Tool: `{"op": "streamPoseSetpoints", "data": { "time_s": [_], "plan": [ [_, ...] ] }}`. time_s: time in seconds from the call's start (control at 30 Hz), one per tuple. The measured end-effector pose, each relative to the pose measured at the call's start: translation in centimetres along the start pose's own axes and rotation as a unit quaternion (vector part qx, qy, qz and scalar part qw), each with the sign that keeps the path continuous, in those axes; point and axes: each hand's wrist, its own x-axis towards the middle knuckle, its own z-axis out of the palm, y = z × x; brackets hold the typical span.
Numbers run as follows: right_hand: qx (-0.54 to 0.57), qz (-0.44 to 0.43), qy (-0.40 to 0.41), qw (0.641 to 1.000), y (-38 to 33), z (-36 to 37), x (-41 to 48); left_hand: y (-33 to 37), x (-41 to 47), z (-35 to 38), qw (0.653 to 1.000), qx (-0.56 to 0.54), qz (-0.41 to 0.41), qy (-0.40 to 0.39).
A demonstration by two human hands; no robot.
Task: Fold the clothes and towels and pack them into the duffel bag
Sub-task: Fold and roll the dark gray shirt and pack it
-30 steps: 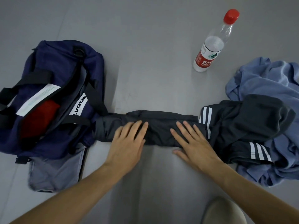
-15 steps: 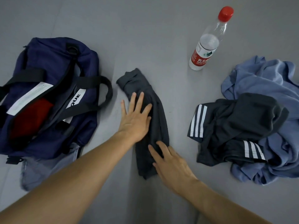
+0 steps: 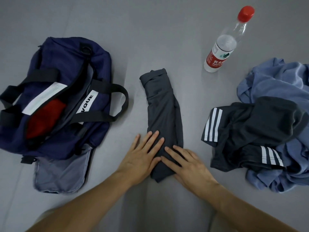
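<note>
- Dark grey garment [image 3: 164, 114], folded into a long narrow strip, lies on the grey floor [image 3: 167, 39] in the middle of the scene, running from near to far, with its far end slightly rumpled.
- Left hand [image 3: 142, 158] lies flat with its fingers straight and spread, the palm on the floor and the fingertips pressing on the left edge of the strip's near end; it grips nothing.
- Right hand [image 3: 189, 164] also lies flat, its fingers straight, pressing down on the near end of the strip from the right; nothing is curled into it.
- The two hands nearly meet over the cloth, the left thumb just beside the right fingertips.
- Navy duffel bag [image 3: 55, 64] sits to the left, well apart from the strip, unzipped, with a red item [image 3: 45, 119] showing inside and its black handle [image 3: 117, 101] looped out to the right.
- A grey flap [image 3: 61, 173] spreads on the floor at the bag's near side.
- To the right, a dark garment with white stripes [image 3: 250, 131] lies crumpled on top of a blue garment [image 3: 275, 84].
- A clear water bottle [image 3: 222, 47] with a red cap stands at the far right, apart from the clothes.
</note>
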Motion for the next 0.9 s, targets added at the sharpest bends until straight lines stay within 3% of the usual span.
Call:
{"op": "streamPoseSetpoints", "data": {
  "time_s": [0.13, 0.23, 0.37, 0.5, 0.57, 0.67, 0.73, 0.8, 0.9],
  "plan": [
    [0.045, 0.019, 0.065, 0.997, -0.1, -0.4, 1.5, 0.0, -0.7, -1.3, 0.996, -0.051, 0.040, 0.068],
    [0.118, 0.065, 0.054, 0.989, -0.3, -1.7, 3.1, 0.2, -1.5, -1.2, 0.993, -0.069, 0.078, 0.060],
    [0.275, 0.221, -0.018, 0.935, -0.4, -4.2, 5.0, 0.0, -0.3, -2.4, 0.979, -0.181, 0.009, 0.092],
    [0.374, 0.331, -0.017, 0.866, 0.4, -4.9, 5.7, 0.4, 1.9, -4.3, 0.927, -0.351, -0.115, 0.066],
    [0.321, 0.310, 0.044, 0.894, 0.2, -5.2, 4.9, 0.3, 2.7, -4.7, 0.910, -0.384, -0.149, 0.043],
    [0.150, 0.136, 0.131, 0.970, -0.2, -4.4, 3.6, -0.3, 4.1, -4.6, 0.910, -0.372, -0.178, 0.042],
    [0.078, 0.072, 0.084, 0.991, -0.1, -2.9, 3.0, -0.2, 4.8, -4.6, 0.926, -0.326, -0.184, 0.043],
    [0.055, 0.085, 0.015, 0.995, 0.2, -1.6, 2.8, 0.0, 5.3, -4.8, 0.939, -0.280, -0.186, 0.072],
    [0.067, 0.137, -0.013, 0.988, 0.8, -1.2, 3.5, 0.2, 4.4, -4.9, 0.950, -0.211, -0.135, 0.186]
  ]
}}
